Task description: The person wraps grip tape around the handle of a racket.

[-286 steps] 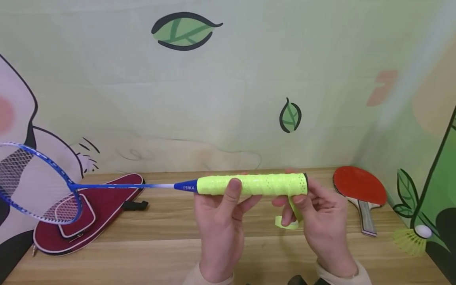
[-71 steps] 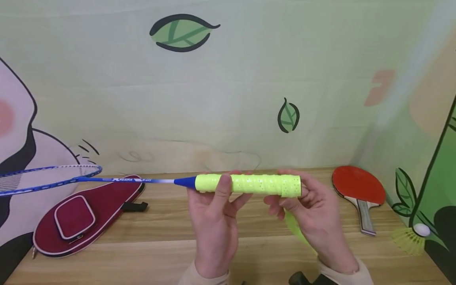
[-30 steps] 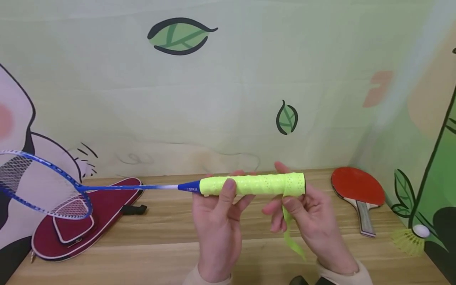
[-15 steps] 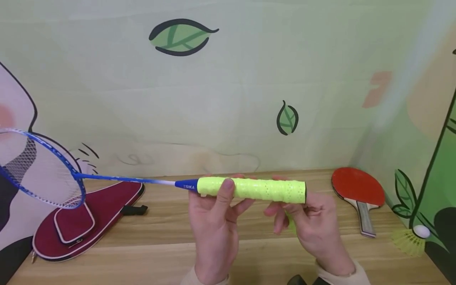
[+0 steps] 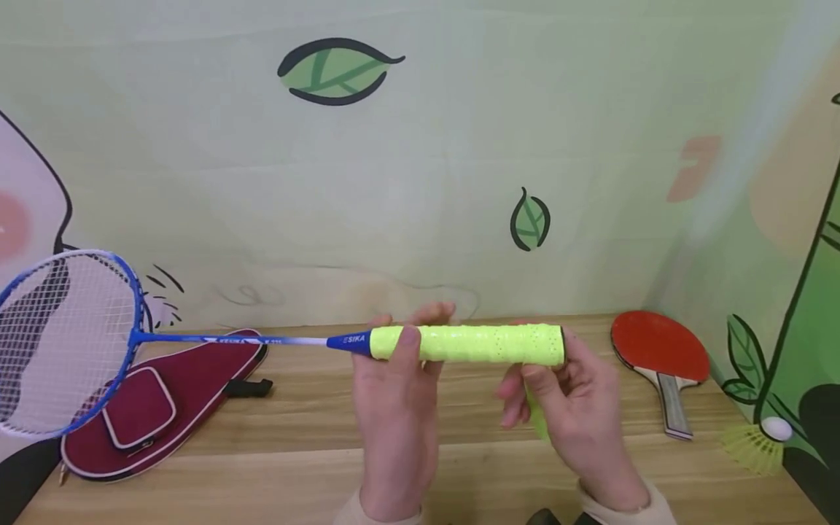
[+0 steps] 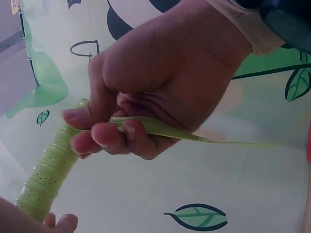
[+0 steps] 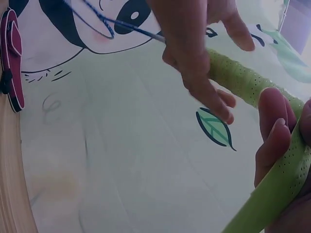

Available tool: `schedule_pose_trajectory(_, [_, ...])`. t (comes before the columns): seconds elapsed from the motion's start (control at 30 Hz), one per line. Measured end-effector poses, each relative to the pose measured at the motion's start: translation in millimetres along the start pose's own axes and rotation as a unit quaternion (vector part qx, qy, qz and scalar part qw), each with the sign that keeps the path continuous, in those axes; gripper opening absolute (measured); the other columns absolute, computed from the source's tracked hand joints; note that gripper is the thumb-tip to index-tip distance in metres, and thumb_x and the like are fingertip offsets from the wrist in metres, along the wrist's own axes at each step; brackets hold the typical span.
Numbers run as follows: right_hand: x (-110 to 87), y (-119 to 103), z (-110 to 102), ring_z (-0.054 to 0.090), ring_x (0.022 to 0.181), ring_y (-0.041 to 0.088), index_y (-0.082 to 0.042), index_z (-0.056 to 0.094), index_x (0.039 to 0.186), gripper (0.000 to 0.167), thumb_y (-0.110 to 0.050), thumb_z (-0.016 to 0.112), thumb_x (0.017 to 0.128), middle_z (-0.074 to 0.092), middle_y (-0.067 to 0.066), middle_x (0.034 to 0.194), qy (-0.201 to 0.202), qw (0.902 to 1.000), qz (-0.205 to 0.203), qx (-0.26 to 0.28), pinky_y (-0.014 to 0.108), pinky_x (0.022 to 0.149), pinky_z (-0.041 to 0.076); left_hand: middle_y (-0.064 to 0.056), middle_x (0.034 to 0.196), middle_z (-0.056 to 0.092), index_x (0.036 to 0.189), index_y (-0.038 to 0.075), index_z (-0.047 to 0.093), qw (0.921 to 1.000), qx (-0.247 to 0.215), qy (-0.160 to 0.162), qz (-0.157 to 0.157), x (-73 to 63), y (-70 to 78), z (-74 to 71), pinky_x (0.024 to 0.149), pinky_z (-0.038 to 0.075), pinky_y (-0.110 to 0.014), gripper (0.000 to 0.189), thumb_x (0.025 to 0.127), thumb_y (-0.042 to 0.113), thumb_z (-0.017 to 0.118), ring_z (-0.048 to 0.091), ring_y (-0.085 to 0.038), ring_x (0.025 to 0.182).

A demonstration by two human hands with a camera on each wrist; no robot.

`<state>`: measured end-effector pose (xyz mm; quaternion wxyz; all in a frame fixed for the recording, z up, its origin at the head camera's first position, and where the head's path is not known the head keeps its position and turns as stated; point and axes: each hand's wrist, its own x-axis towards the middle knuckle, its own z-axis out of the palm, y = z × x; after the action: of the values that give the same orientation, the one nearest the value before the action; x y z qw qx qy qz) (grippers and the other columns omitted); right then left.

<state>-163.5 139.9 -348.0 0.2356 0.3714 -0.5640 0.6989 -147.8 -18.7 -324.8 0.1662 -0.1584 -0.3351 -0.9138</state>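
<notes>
A blue and white badminton racket (image 5: 170,338) is held level in the head view, its strung head at the left. Yellow-green perforated overgrip tape (image 5: 488,344) covers the handle. My left hand (image 5: 397,430) holds the handle near the blue cone, thumb in front and fingers behind; the right wrist view shows this left hand (image 7: 189,53) with its fingers spread loosely. At the butt end, my right hand (image 5: 584,419) pinches the loose tape tail (image 5: 539,421) against the handle. In the left wrist view the tail (image 6: 163,127) runs through the right hand's fingers (image 6: 109,138).
On the wooden table (image 5: 472,467), a maroon racket cover (image 5: 197,372) lies at left. A red table tennis paddle (image 5: 659,346) and a yellow shuttlecock (image 5: 755,446) lie at right. A printed cloth backdrop (image 5: 420,168) stands behind.
The racket has turned about its shaft, so its strung face shows more fully. Left-hand fingertips now stick up higher behind the handle. The tape tail shows less below the right hand than one second ago.
</notes>
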Motion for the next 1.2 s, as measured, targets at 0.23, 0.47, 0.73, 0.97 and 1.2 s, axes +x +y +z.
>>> schedule_pose_trajectory(0.23, [2.1,0.3,-5.9,0.065,0.052,0.017,0.014,0.053,0.119,0.026,0.013,0.052,0.093,0.07,0.011,0.077,-0.018,0.9993,0.015,0.03,0.027,0.038,0.051,-0.013,0.112,0.065,0.123,0.015,0.04,0.9979,-0.023,-0.052,0.032,-1.4,-1.1,0.7,0.1,0.049,-0.044,0.034,0.098,-0.007,0.047,0.061,-0.04,0.112])
schedule_pose_trajectory(0.47, [3.2,0.7,-8.8,0.066,0.057,0.018,0.015,0.047,0.128,0.034,0.008,0.051,0.095,0.07,0.012,0.082,-0.048,0.997,0.024,0.055,0.028,0.041,0.053,-0.012,0.107,0.068,0.114,0.009,0.044,0.9984,-0.005,-0.043,0.035,0.2,-4.9,-2.8,0.089,0.056,-0.041,0.022,0.098,-0.004,0.05,0.066,-0.036,0.105])
schedule_pose_trajectory(0.73, [4.3,0.6,-8.7,0.066,0.054,0.018,0.008,0.061,0.093,0.003,0.009,0.058,0.091,0.073,0.01,0.079,-0.006,0.9996,0.018,-0.021,0.026,0.043,0.051,-0.012,0.102,0.068,0.111,0.011,0.044,0.9991,0.004,-0.026,0.034,0.4,-4.1,-1.3,0.085,0.056,-0.047,0.019,0.098,-0.001,0.052,0.067,-0.035,0.1])
schedule_pose_trajectory(0.97, [2.2,3.4,-6.4,0.065,0.054,0.017,0.01,0.061,0.086,0.01,0.017,0.055,0.09,0.073,0.011,0.081,0.02,0.9992,-0.031,-0.018,0.024,0.047,0.052,-0.01,0.1,0.069,0.113,0.004,0.043,0.9991,0.012,-0.03,0.028,-0.9,-3.3,-0.8,0.082,0.057,-0.048,0.015,0.1,0.001,0.049,0.068,-0.034,0.098])
schedule_pose_trajectory(1.2, [0.7,1.3,-4.3,0.064,0.051,0.017,0.012,0.063,0.09,0.017,0.024,0.051,0.086,0.072,0.012,0.077,0.03,0.9966,-0.061,-0.047,0.023,0.045,0.053,-0.011,0.099,0.068,0.114,0.001,0.04,0.9997,0.003,-0.019,0.013,-2.1,-2.3,-0.4,0.077,0.059,-0.044,0.017,0.1,0.003,0.05,0.069,-0.03,0.095])
